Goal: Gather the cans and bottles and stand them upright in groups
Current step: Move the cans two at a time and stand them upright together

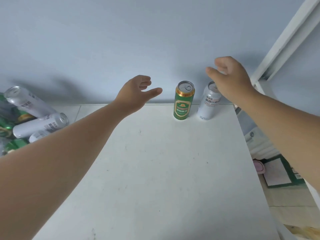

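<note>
Two cans are standing upright at the far edge of the white counter (164, 170), close to the pale blue wall (121, 32). The green can (183, 100) is sitting with its silver top and pull tab facing up, and the white can (208, 103) is standing just beside it on the right, apart from it by a small gap. Whether either can is holding any liquid cannot be told; both tops are looking sealed.

The left hand (136, 94) is hovering in the air to the left of the green can, its fingers loosely spread and its thumb pointing toward the can, gripping nothing. The right hand (230, 78) is hanging above and slightly behind the white can, partly covering that can's top rim, with fingers curled loosely apart and nothing in its grasp.

Off the counter's left side, a heap of cans (26, 122) is lying jumbled: several white cans are resting on their sides, tilted at different angles, and green ones are showing beneath them. The left forearm is crossing in front of the lower part of this heap and hiding some of it.

On the right, a white metal frame (284, 42) is slanting up along the wall. Below the counter's right edge, a green-bordered mat (278, 174) and a pink object (258, 168) are lying on the floor.
</note>
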Available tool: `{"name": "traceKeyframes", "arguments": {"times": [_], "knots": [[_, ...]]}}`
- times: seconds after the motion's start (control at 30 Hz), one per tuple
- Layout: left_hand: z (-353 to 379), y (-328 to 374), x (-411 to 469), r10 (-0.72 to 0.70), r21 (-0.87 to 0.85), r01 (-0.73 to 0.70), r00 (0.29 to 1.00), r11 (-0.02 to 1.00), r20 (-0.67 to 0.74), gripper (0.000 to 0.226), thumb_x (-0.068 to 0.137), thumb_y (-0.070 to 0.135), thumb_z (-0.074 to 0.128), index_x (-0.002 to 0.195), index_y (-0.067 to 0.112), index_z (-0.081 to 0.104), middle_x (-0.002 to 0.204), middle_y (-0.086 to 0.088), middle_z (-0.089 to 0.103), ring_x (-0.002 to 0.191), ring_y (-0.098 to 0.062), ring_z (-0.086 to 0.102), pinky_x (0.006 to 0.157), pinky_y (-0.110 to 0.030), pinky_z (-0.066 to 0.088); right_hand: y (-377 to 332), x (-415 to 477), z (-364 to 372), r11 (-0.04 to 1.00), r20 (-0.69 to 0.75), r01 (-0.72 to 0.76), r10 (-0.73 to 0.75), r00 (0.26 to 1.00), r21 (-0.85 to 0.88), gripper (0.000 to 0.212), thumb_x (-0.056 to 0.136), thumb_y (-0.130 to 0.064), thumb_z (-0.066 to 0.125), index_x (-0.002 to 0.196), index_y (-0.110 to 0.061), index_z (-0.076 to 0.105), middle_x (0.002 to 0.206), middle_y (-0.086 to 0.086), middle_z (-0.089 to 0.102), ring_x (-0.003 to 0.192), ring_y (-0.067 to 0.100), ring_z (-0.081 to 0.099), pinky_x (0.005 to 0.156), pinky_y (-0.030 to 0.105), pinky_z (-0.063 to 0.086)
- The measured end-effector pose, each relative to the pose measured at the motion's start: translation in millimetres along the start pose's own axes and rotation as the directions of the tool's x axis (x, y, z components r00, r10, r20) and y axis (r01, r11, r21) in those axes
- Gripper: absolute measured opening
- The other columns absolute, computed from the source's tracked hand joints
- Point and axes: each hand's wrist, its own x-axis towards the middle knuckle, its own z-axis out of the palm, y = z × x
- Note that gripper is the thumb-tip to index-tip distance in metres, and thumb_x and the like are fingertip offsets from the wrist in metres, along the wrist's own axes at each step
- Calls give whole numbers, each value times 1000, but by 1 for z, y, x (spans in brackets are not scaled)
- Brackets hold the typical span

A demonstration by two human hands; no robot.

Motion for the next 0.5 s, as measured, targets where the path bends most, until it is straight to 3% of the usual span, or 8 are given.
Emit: {"name": "traceKeyframes", "arguments": {"times": [0.07, 0.3, 0.5], "knots": [[-20, -8, -17, -14, 9, 15, 999, 1000, -52, 69, 83, 56, 74, 140, 23, 53, 136, 12, 60, 124, -4, 57, 106, -28, 44, -22, -4, 13, 998, 11, 63, -63, 998, 9, 49, 95, -44, 65, 137, -19, 58, 140, -8, 59, 130, 7, 54, 107, 26, 41], [-85, -59, -84, -84, 20, 90, 979, 996, -183, 62, 84, 50, 76, 136, 22, 58, 132, 12, 63, 120, -4, 59, 104, -26, 45, -87, -35, 83, 975, 157, 214, -222, 962, 64, 50, 91, -42, 72, 135, -22, 59, 136, -11, 62, 127, 6, 57, 110, 35, 44], [-148, -116, -135, -158, 15, 167, 956, 986, -249, 62, 83, 43, 79, 135, 17, 58, 129, 7, 65, 120, -10, 61, 106, -29, 45, -127, -73, 158, 975, 327, 217, -221, 919, 49, 51, 91, -40, 73, 135, -21, 59, 136, -10, 61, 126, 8, 57, 107, 30, 43]]}}
